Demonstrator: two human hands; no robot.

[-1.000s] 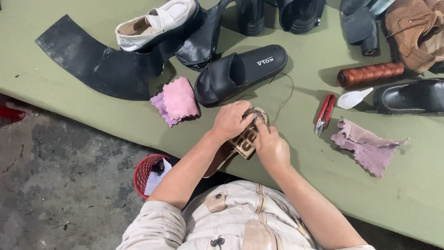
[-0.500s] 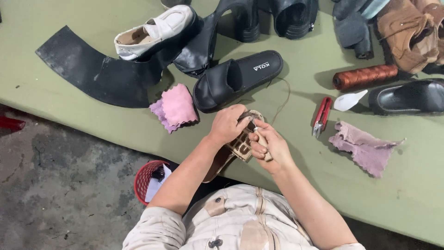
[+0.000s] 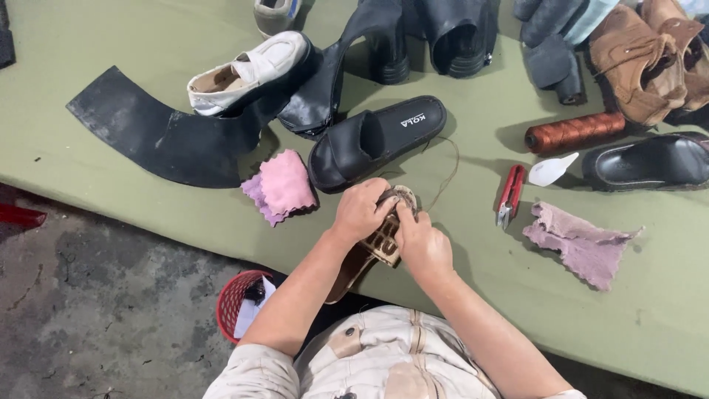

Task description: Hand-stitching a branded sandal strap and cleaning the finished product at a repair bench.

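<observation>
Gripping brown strappy sandal [image 3: 377, 247] w/ both: our left hand [image 3: 360, 212] clamped on top, right hand [image 3: 422, 247] pinching thread [image 3: 443, 177] at it.

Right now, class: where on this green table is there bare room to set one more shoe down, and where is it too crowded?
Free: the table's left end above the black rubber sheet, and the near edge below the mauve cloth. Crowded: the far side, around the black slide sandal, white shoe and brown boots.

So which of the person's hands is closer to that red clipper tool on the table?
The right hand. It grips the brown sandal on the side facing the red clipper, with bare table between them. The left hand holds the sandal's far side, nearer the pink cloth.
</observation>
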